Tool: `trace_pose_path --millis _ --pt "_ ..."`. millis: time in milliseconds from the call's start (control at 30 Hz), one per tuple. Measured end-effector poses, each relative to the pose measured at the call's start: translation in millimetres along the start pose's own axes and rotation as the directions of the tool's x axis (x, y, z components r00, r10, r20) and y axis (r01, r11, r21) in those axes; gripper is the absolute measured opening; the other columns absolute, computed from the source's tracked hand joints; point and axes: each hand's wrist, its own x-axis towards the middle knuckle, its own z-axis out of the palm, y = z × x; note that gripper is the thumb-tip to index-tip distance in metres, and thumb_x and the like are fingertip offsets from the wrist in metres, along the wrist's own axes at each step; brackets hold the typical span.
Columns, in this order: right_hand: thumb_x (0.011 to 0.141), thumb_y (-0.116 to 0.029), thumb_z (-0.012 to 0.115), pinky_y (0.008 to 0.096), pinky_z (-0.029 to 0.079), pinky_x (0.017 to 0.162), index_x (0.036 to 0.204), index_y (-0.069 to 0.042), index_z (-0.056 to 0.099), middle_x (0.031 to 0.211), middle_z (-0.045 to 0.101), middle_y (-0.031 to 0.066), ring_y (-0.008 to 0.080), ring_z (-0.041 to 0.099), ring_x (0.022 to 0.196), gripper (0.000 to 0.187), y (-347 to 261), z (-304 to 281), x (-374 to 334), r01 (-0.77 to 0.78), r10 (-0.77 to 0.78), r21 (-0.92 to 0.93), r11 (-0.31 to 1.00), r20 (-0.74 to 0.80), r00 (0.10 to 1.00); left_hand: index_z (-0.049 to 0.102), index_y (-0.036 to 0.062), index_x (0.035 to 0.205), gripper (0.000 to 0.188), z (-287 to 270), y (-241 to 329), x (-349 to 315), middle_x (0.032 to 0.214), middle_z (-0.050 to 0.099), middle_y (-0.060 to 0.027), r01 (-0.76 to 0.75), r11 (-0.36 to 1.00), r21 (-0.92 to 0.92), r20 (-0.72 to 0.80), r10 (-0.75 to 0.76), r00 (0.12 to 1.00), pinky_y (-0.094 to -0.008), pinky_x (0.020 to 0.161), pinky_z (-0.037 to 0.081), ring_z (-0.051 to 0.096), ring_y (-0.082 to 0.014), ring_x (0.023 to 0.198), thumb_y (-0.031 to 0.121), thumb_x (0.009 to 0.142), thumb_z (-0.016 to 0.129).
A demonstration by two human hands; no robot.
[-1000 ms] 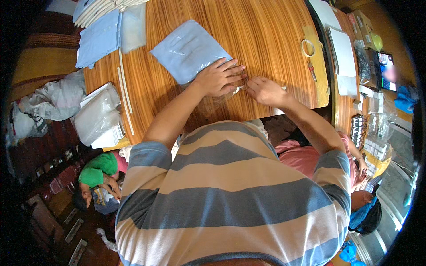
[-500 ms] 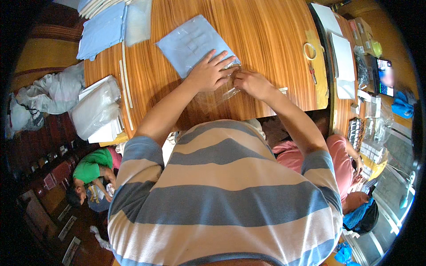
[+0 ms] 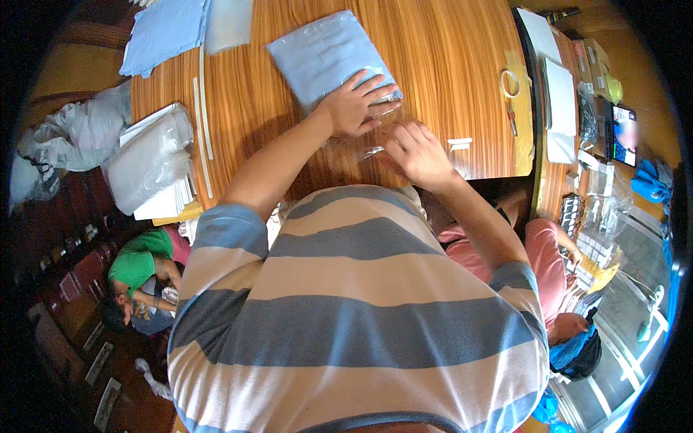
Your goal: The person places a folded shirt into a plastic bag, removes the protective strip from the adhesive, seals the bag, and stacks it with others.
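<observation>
A folded light-blue cloth in a clear plastic bag (image 3: 325, 58) lies tilted on the wooden table in front of me. My left hand (image 3: 359, 107) rests flat across the bag's near right corner, fingers spread. The bag's loose clear flap (image 3: 372, 152) extends toward me, with glints of light on it. Just right of this flap is my right hand (image 3: 420, 153), its fingers curled and pinched together. Whatever is between those fingertips is hidden or too small to make out.
At far left lie a blue cloth stack (image 3: 162, 36) and clear bags (image 3: 229, 25). More plastic bags (image 3: 148, 166) sit at the left edge. On the right are a tape roll (image 3: 510, 84), scissors (image 3: 512, 120) and white strips (image 3: 459, 144). Two people sit nearby, one on each side.
My right hand has drawn away from my left fingers, toward me and slightly right. The bagged cloth and my left hand appear a little farther right in view.
</observation>
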Motion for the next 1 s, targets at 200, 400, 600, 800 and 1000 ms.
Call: trace_pose_path --millis 200,400,600,800,1000 --pt "0.087 -0.019 0.064 0.0413 0.050 0.097 0.098 -0.008 0.071 0.110 0.068 0.0085 0.0279 0.063 0.115 0.017 -1.8 75.0 13.2 -0.139 0.122 0.129 0.982 0.129 0.984 0.043 0.0326 0.161 0.077 -7.2 3.4 8.2 0.172 0.030 -0.0009 0.008 1.000 0.003 0.099 -0.008 0.995 -0.0576 0.130 0.018 0.027 -0.0280 0.158 0.038 0.090 0.073" --pt "0.084 -0.019 0.064 0.0425 0.049 0.097 0.108 -0.006 0.073 0.110 0.067 0.0096 0.0291 0.062 0.112 0.029 -16.3 46.6 -1.4 -0.057 0.047 0.071 0.996 0.133 0.990 0.045 0.0299 0.160 0.062 -1.7 1.1 1.2 0.171 0.034 -0.0017 0.011 0.999 0.048 0.066 -0.014 0.998 -0.0560 0.130 0.014 0.029 -0.0273 0.157 0.045 0.101 0.058" --pt "0.085 -0.022 0.064 0.0401 0.048 0.098 0.105 -0.006 0.073 0.104 0.066 0.0106 0.0274 0.060 0.110 0.027 -39.2 45.5 -18.2 0.036 -0.041 0.102 0.994 0.043 0.998 0.043 0.0305 0.161 0.061 1.7 -0.9 4.8 0.172 0.033 -0.0017 -0.001 0.994 0.107 0.068 -0.006 0.998 -0.0562 0.130 0.015 0.028 -0.0267 0.158 0.046 0.103 0.054" --pt "0.087 -0.023 0.073 0.0427 0.049 0.097 0.106 -0.006 0.072 0.107 0.067 0.0100 0.0298 0.062 0.108 0.025 -4.3 61.8 12.4 -0.219 0.219 0.087 0.972 0.010 0.976 0.044 0.0299 0.161 0.061 -4.0 0.2 5.1 0.171 0.033 -0.0023 -0.013 0.994 0.109 0.082 0.004 0.997 -0.0570 0.130 0.016 0.028 -0.0269 0.158 0.045 0.102 0.054" --pt "0.087 -0.017 0.067 0.0445 0.048 0.101 0.099 -0.005 0.071 0.105 0.067 0.0103 0.0294 0.062 0.108 0.018 -5.3 64.0 5.6 -0.160 0.155 0.029 0.987 0.113 0.981 0.048 0.0290 0.158 0.058 -1.4 -0.5 3.6 0.169 0.036 -0.0031 -0.003 0.998 0.062 0.048 0.000 0.999 -0.0572 0.130 0.016 0.029 -0.0279 0.157 0.044 0.103 0.055"
